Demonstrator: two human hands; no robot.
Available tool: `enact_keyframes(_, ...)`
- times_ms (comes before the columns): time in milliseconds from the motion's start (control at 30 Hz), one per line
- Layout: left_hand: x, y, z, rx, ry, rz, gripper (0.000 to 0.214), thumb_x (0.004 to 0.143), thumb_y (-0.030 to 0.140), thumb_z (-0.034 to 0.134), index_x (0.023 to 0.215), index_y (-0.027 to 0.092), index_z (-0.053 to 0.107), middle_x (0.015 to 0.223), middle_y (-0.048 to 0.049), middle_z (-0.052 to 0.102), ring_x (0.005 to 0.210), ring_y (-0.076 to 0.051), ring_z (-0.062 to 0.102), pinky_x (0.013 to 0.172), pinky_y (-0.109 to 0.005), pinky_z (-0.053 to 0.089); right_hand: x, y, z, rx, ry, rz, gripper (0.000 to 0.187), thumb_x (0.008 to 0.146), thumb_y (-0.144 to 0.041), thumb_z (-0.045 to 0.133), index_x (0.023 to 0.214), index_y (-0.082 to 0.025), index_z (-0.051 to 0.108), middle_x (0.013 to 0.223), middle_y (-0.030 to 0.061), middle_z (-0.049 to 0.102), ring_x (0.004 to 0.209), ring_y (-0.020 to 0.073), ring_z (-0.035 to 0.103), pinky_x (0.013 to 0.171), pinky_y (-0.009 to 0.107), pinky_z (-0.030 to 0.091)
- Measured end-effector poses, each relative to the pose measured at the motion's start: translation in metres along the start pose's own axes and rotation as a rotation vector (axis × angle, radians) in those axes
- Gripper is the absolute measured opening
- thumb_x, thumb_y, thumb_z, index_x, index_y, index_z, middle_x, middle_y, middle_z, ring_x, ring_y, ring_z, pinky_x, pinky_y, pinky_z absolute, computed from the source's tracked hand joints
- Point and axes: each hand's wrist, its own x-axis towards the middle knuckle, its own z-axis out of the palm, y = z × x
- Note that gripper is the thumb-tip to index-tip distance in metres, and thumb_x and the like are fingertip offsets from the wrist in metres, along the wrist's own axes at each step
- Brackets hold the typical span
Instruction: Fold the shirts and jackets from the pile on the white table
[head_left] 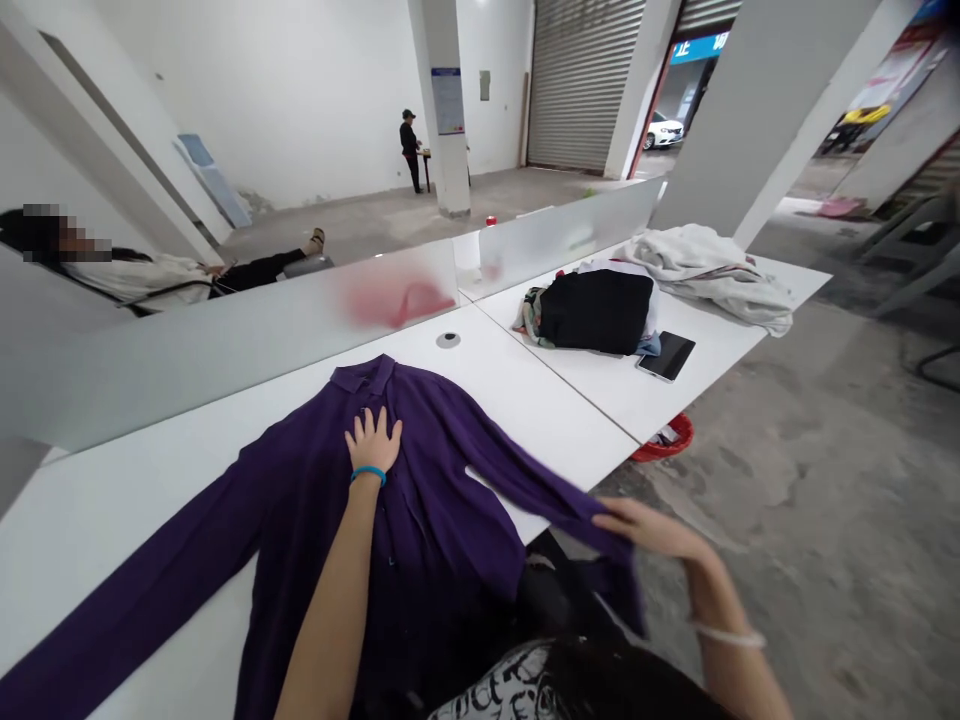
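Note:
A dark purple long-sleeved shirt (300, 490) lies spread on the white table, its collar toward the divider. My left hand (373, 442), with a blue band at the wrist, rests flat on the upper front of the shirt, fingers spread. At the table's near edge my right hand (645, 525) grips the shirt's right-hand sleeve, which hangs past the edge with its cuff end dangling. The fingertips of that hand are slightly blurred. The other sleeve stretches out toward the lower left, and the shirt's hem reaches my body.
Right of the shirt sit folded clothes (596, 310) with a black piece on top, a tablet (667, 356) and a whitish cloth heap (705, 265). A frosted divider (285, 325) runs along the back. Below the edge is a red basket (684, 436). A person reclines beyond the divider.

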Motion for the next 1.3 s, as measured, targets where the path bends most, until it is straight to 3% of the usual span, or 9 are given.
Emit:
enact_keyframes(167, 0.002, -0.002, 0.002, -0.017, -0.002, -0.012, 0.065, 0.090, 0.053, 0.025, 0.146, 0.018, 0.030, 0.154, -0.0119, 0.021, 0.141, -0.034, 0.015, 0.112, -0.055, 0.013, 0.003, -0.031, -0.135, -0.547, 0.714, 0.173, 0.027, 0.090, -0.040, 0.047, 0.089, -0.021, 0.067, 0.092, 0.0142, 0.068, 0.082, 0.0240, 0.063, 0.079, 0.037, 0.046)
enact_keyframes(300, 0.004, 0.000, 0.005, -0.039, -0.005, -0.021, 0.065, 0.090, 0.053, 0.025, 0.146, 0.019, 0.029, 0.154, -0.0111, 0.021, 0.141, -0.034, 0.014, 0.112, -0.055, 0.011, 0.066, -0.080, -0.156, -0.748, 1.076, 0.094, 0.035, 0.091, -0.022, 0.039, 0.117, -0.010, 0.059, 0.113, 0.0258, 0.059, 0.107, 0.0332, 0.056, 0.092, 0.052, 0.037)
enact_keyframes(467, 0.006, -0.002, -0.002, -0.050, 0.043, -0.030, 0.062, 0.089, 0.052, 0.029, 0.141, 0.019, 0.039, 0.149, -0.0114, 0.033, 0.138, -0.033, 0.025, 0.111, -0.052, 0.019, 0.130, -0.106, -0.015, -0.770, 0.686, -0.342, 0.028, 0.092, -0.024, 0.044, 0.113, -0.020, 0.062, 0.117, 0.0103, 0.064, 0.110, 0.0240, 0.057, 0.097, 0.044, 0.040)
enact_keyframes(567, 0.013, -0.005, -0.008, -0.046, 0.155, -0.010, 0.057, 0.090, 0.048, 0.030, 0.136, 0.018, 0.048, 0.139, -0.0131, 0.048, 0.130, -0.030, 0.039, 0.110, -0.046, 0.026, 0.133, -0.091, 0.084, -0.767, 0.495, -0.381, 0.036, 0.094, -0.033, 0.045, 0.125, -0.018, 0.056, 0.135, 0.0123, 0.052, 0.125, 0.0278, 0.046, 0.103, 0.050, 0.035)
enact_keyframes(667, 0.024, -0.006, -0.007, 0.002, 0.155, 0.080, 0.058, 0.090, 0.050, 0.032, 0.139, 0.022, 0.043, 0.148, -0.0114, 0.035, 0.137, -0.032, 0.027, 0.112, -0.050, 0.019, 0.127, -0.071, 0.135, -0.815, 0.431, -0.419, 0.050, 0.093, -0.043, 0.045, 0.138, -0.022, 0.044, 0.147, 0.0118, 0.036, 0.137, 0.0316, 0.028, 0.106, 0.055, 0.029)
enact_keyframes(800, 0.038, -0.002, 0.003, 0.001, -0.022, 0.038, 0.065, 0.087, 0.059, 0.028, 0.144, 0.028, 0.032, 0.155, -0.0083, 0.019, 0.141, -0.036, 0.013, 0.112, -0.055, 0.012, 0.135, -0.055, 0.134, -0.855, 0.441, -0.384, 0.052, 0.093, -0.046, 0.043, 0.141, -0.024, 0.041, 0.149, 0.0136, 0.031, 0.138, 0.0309, 0.025, 0.108, 0.055, 0.026)
enact_keyframes(1133, 0.089, -0.002, 0.005, -0.076, 0.048, -0.132, 0.066, 0.087, 0.060, 0.028, 0.143, 0.026, 0.036, 0.154, -0.0128, 0.021, 0.140, -0.039, 0.014, 0.108, -0.062, 0.010, 0.225, -0.078, 0.057, -0.880, 0.073, -0.303, 0.059, 0.093, -0.050, 0.040, 0.145, -0.021, 0.033, 0.152, 0.0166, 0.021, 0.141, 0.0325, 0.016, 0.110, 0.055, 0.019)
enact_keyframes(1233, 0.098, -0.006, 0.005, -0.106, 0.077, -0.127, 0.065, 0.087, 0.059, 0.031, 0.142, 0.025, 0.038, 0.153, -0.0133, 0.024, 0.140, -0.039, 0.016, 0.108, -0.063, 0.011, 0.261, -0.106, 0.024, -0.891, -0.231, -0.234, 0.061, 0.086, -0.047, 0.056, 0.140, -0.022, 0.043, 0.145, 0.0145, 0.038, 0.132, 0.0302, 0.038, 0.104, 0.043, 0.036)
enact_keyframes(1300, 0.098, -0.009, 0.006, -0.142, 0.094, -0.113, 0.065, 0.087, 0.058, 0.031, 0.142, 0.025, 0.037, 0.152, -0.0128, 0.026, 0.139, -0.038, 0.017, 0.108, -0.062, 0.012, 0.290, -0.131, 0.008, -0.918, -0.252, -0.253, 0.049, 0.083, -0.038, 0.061, 0.129, -0.023, 0.056, 0.129, 0.0110, 0.057, 0.115, 0.0269, 0.057, 0.093, 0.034, 0.046)
